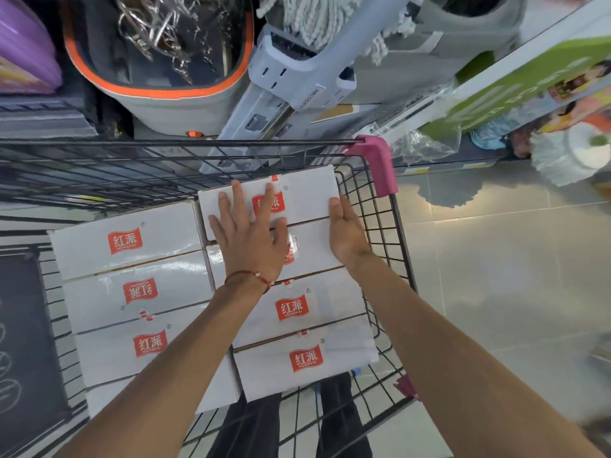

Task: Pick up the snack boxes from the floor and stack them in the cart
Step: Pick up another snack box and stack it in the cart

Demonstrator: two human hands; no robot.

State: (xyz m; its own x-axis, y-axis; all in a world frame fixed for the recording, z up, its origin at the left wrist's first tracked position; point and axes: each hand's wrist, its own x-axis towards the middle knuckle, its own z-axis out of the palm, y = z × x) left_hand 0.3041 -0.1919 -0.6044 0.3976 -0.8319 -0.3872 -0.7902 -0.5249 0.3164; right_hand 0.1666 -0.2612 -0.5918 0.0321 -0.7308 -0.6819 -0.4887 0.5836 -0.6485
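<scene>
With fingers [236, 200] splayed flat on the topmost white red-logo cardboard snack box [304, 190], resting the left hand [251, 239]. Touching its right edge with straight-fingered right hand [345, 233], inside black wire cart [165, 143].

Snack boxes [132, 242] fill the cart [383, 166] in two rows — left hand [251, 236] on the far box [307, 190] (right hand [347, 233] beside it)

The snack boxes [158, 239] are white with a red logo. The cart [198, 142] is a black wire grid with pink corner caps [380, 163]. The bucket [172, 110] is grey with an orange rim; the blurred object [23, 44] at top left seems purple.
</scene>
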